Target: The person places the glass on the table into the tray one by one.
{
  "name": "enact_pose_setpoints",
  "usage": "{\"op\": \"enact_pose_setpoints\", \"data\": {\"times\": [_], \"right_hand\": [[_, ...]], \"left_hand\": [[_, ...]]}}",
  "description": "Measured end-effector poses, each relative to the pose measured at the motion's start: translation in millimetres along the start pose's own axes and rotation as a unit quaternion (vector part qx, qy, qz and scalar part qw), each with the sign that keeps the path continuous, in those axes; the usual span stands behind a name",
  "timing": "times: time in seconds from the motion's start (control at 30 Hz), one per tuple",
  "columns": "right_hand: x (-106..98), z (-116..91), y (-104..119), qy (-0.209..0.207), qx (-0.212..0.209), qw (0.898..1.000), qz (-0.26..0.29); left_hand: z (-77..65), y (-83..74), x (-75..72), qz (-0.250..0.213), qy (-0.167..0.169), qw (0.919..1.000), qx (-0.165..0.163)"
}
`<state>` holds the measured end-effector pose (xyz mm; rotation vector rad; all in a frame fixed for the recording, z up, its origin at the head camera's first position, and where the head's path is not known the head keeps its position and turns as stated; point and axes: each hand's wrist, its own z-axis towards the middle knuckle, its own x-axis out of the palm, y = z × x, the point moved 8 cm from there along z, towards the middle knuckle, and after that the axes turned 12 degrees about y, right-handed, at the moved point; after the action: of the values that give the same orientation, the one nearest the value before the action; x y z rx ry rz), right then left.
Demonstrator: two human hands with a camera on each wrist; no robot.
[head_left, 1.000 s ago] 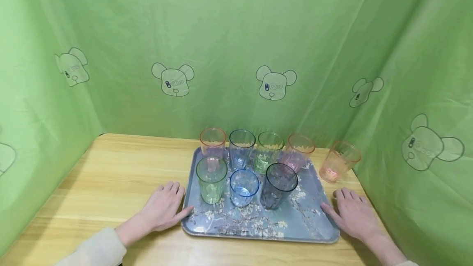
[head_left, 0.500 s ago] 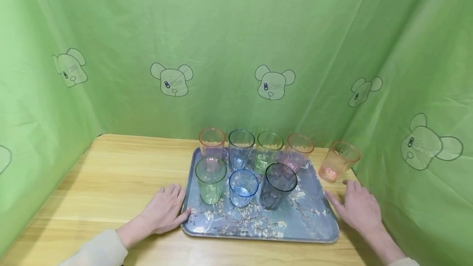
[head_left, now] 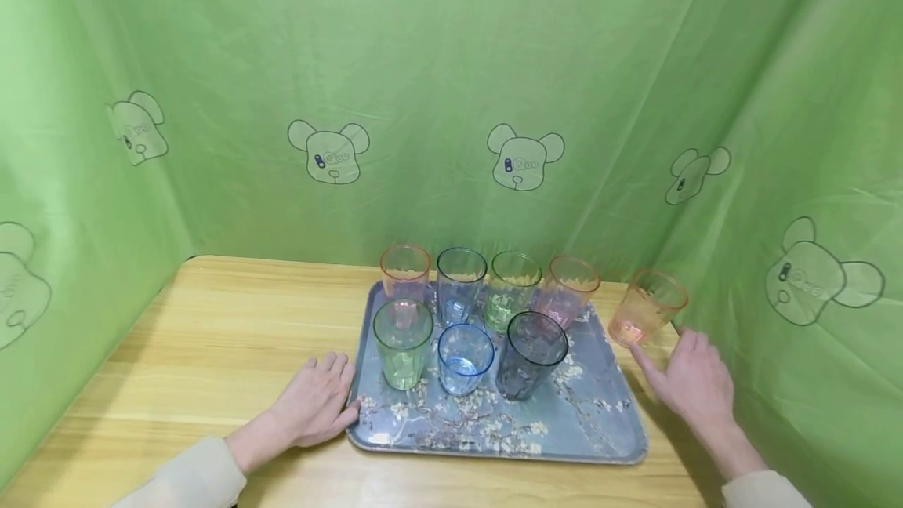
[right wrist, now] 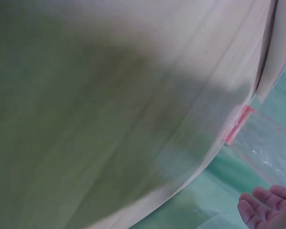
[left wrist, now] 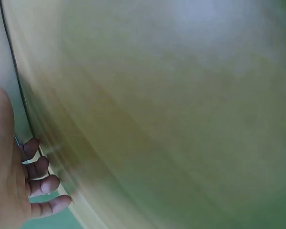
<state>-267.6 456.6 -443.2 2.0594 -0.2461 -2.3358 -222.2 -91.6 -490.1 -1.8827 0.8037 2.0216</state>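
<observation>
A blue-grey tray (head_left: 578, 433) with a blossom pattern carries several clear tumblers in two rows. In its front row stand a green tumbler (head_left: 404, 347), a blue tumbler (head_left: 466, 367) and a dark grey tumbler (head_left: 529, 359). Off the tray, at the back right of the table, is an orange-pink tumbler (head_left: 645, 308), also in the right wrist view. My right hand (head_left: 694, 379) reaches up to it with thumb and fingers spread, the thumb tip right at its base. My left hand (head_left: 313, 402) rests on the wood, fingers extended, thumb at the tray's left edge.
Behind the front tumblers stand a pink tumbler (head_left: 405, 269), a dark blue-rimmed tumbler (head_left: 461, 281), another green tumbler (head_left: 513, 288) and a second pink tumbler (head_left: 570, 288). A green curtain (head_left: 423, 100) with bear-head prints encloses the wooden table (head_left: 233, 320) at the back and sides.
My right hand has left the tray's right edge and moved away from me to the orange-pink tumbler. My left thumb has slid slightly back toward the tray's edge. The tumblers stay in place.
</observation>
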Motion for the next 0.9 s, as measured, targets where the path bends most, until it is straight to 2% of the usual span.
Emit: {"op": "enact_pose_setpoints", "data": {"times": [0.9], "right_hand": [[5, 43, -15, -0.006, 0.042, 0.999, 0.002]], "left_hand": [[1.3, 1.7, 0.7, -0.004, -0.009, 0.9999, -0.004]]}}
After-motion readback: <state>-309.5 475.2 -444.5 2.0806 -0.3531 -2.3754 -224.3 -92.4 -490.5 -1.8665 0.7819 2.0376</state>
